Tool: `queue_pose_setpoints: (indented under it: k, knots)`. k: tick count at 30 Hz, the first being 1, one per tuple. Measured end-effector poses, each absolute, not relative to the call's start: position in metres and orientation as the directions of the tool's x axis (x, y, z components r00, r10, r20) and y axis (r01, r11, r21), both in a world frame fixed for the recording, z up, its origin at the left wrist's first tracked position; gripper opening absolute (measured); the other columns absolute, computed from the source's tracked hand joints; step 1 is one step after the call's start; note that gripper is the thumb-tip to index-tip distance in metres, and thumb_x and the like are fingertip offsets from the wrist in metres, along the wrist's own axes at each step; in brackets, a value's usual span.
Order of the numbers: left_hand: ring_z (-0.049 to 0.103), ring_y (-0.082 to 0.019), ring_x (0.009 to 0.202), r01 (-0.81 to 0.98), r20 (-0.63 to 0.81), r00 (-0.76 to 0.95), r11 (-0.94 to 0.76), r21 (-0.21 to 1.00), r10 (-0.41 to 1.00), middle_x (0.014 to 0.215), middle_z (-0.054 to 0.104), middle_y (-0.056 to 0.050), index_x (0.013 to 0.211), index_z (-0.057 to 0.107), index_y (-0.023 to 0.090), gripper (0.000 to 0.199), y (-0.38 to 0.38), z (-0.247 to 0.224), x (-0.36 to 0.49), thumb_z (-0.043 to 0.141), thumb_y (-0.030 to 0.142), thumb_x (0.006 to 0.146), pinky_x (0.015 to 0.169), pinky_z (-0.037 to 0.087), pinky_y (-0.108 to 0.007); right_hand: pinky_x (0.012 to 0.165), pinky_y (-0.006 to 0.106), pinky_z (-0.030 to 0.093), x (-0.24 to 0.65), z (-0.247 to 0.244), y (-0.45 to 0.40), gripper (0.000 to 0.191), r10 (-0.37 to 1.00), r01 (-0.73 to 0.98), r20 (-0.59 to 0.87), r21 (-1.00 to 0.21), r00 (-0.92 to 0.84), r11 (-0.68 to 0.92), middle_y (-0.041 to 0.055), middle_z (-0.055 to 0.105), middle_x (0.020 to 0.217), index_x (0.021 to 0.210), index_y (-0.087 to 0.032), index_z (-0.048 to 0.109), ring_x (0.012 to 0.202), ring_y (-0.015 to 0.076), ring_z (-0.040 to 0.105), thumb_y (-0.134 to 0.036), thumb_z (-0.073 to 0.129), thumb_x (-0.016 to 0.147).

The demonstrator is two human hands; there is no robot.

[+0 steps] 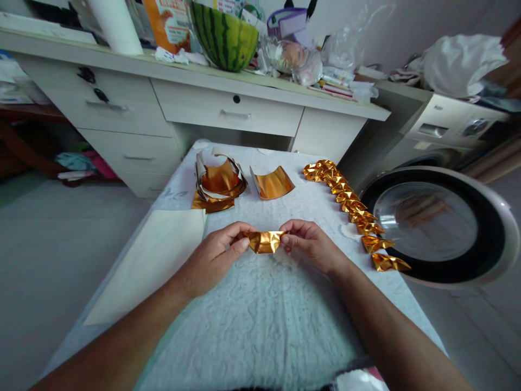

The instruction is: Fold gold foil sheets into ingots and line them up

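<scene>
Between my two hands is a folded gold foil paper [265,242], boat-shaped with a flat upper edge. My left hand [222,252] pinches its left end between thumb and fingers. At the other end, my right hand [305,243] pinches the right tip in the same way. Beyond the hands lies a single curled gold foil sheet [275,183]. To its left stands a curled stack of gold foil sheets [222,180] with pale backs. Along the right side of the table runs a row of folded gold foil pieces [352,203], several of them overlapping.
The table [260,326] has a quilted pale cover. A cream paper sheet [150,255] lies at its left. Behind stands a white drawer desk [232,111] bearing a cut watermelon [223,37] and clutter. At right, a washing machine door [435,222] hangs open beside the table edge.
</scene>
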State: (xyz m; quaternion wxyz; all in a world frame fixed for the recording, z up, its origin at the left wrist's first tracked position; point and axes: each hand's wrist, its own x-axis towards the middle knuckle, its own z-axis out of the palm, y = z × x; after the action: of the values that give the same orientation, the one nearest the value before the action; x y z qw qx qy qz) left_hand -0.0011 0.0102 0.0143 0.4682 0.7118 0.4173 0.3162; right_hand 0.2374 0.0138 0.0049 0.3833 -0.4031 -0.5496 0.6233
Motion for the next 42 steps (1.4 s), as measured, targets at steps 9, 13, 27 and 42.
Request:
queue_pose_setpoints:
  k: [9,13,27,42]
  knots:
    - [0.057,-0.012,0.063,0.076,-0.112,0.486,0.086,0.993,0.867,0.072,0.064,0.000,0.090,0.055,0.017,0.017,0.013,0.015,0.004,0.054,0.034,0.086,0.064,0.045,-0.027,0.054,0.019,0.046,0.244,0.008,0.013,0.027,0.858,-0.166,-0.134,-0.955,-0.496,-0.245,-0.0020,0.063,0.068,0.083,-0.015,0.066,0.055,0.0070,0.054,-0.034,0.081,0.071]
    - [0.055,-0.010,0.058,-0.025,-0.163,0.512,0.205,0.979,0.843,0.073,0.067,0.000,0.090,0.055,0.017,0.021,0.014,0.011,0.005,0.059,0.036,0.084,0.061,0.043,-0.026,0.052,0.019,0.046,0.244,0.009,0.012,0.029,0.843,-0.165,-0.119,-0.957,-0.524,-0.237,-0.0025,0.064,0.070,0.083,-0.015,0.062,0.054,0.0067,0.054,-0.031,0.083,0.070]
    - [0.057,-0.008,0.056,-0.117,-0.196,0.565,0.313,0.942,0.802,0.072,0.070,0.000,0.090,0.053,0.016,0.026,0.016,0.003,0.003,0.071,0.030,0.077,0.057,0.039,-0.022,0.056,0.019,0.043,0.238,0.007,0.010,0.029,0.861,-0.201,-0.083,-0.957,-0.502,-0.209,-0.0023,0.061,0.073,0.084,-0.016,0.062,0.061,0.0077,0.052,-0.033,0.082,0.071]
    - [0.051,-0.008,0.064,-0.112,-0.160,0.508,0.249,0.962,0.847,0.073,0.058,0.003,0.080,0.060,0.015,0.024,0.013,0.006,0.006,0.076,0.031,0.072,0.057,0.036,-0.020,0.064,0.021,0.044,0.237,0.008,0.009,0.024,0.862,-0.247,-0.008,-0.957,-0.507,-0.154,0.0000,0.063,0.080,0.086,-0.016,0.066,0.069,0.0097,0.056,-0.029,0.081,0.073]
